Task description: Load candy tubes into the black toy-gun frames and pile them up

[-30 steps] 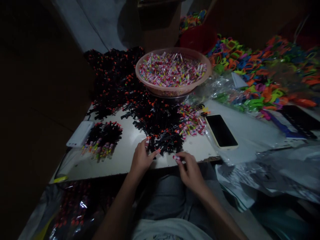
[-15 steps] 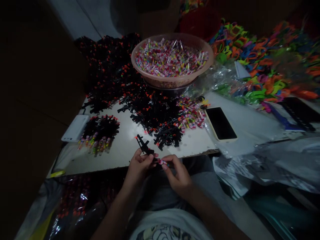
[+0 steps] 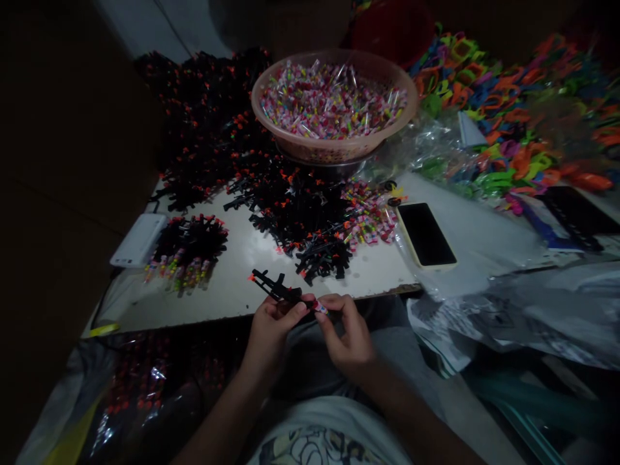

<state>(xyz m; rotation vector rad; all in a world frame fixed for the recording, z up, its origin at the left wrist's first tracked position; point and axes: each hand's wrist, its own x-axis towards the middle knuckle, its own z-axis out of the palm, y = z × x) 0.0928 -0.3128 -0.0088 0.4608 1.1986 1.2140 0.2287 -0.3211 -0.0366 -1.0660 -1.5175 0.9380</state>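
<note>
My left hand (image 3: 271,326) is closed round a small black toy gun (image 3: 274,287) with an orange tip, held just over the near edge of the white board (image 3: 242,294). My right hand (image 3: 346,329) pinches a small pink wrapped candy tube (image 3: 320,306) against the toy's rear end. Both hands meet above my lap. A loose heap of the same black toy guns (image 3: 300,223) lies on the board just beyond my hands.
A pink basket (image 3: 334,152) full of wrapped candy tubes stands at the back. A bundle of finished toys (image 3: 188,248) and a white box (image 3: 138,240) lie at the left. A phone (image 3: 426,234) rests right of the heap. Colourful plastic pieces (image 3: 508,110) and plastic bags (image 3: 523,323) fill the right.
My left hand picked one black toy gun out of the heap and drew it back to my lap. My right hand brought a candy tube to its end.
</note>
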